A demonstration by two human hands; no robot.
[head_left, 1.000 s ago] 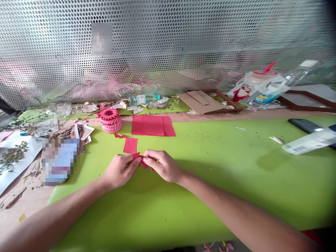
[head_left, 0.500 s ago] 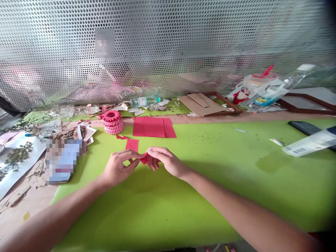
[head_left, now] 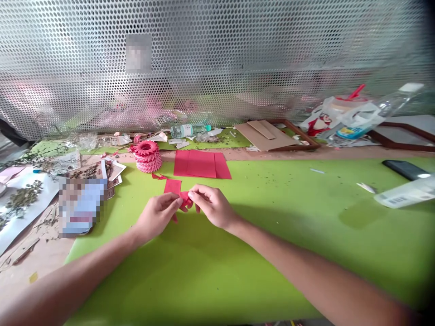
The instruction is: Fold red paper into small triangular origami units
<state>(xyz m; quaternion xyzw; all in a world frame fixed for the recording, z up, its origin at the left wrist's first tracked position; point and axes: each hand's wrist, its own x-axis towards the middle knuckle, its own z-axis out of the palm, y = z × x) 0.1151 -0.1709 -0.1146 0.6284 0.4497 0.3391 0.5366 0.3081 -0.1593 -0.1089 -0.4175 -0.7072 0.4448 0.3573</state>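
Observation:
My left hand [head_left: 157, 215] and my right hand [head_left: 211, 206] meet over the green mat [head_left: 238, 253], both pinching one small folded piece of red paper [head_left: 184, 198] between their fingertips. Just beyond the hands lies a small red paper square [head_left: 172, 186], partly hidden by my fingers. Farther back a larger red sheet [head_left: 201, 164] lies flat on the mat. To its left stands a stack of folded red and pink paper rings [head_left: 147, 155]. Two tiny red folded bits [head_left: 157, 176] lie between the stack and the square.
A perforated metal screen [head_left: 217, 59] closes the back. Paper scraps and dried leaves [head_left: 23, 197] clutter the left. Behind lie a water bottle [head_left: 188, 130], cardboard in a wooden frame [head_left: 272, 135] and plastic bags [head_left: 343, 118]. At the right sit a dark phone [head_left: 406, 169] and a barcoded packet [head_left: 404, 195].
Both hands have moved slightly away from me toward the small red square, still working the folded red piece; my fingers have shifted on it. The view has drifted a little.

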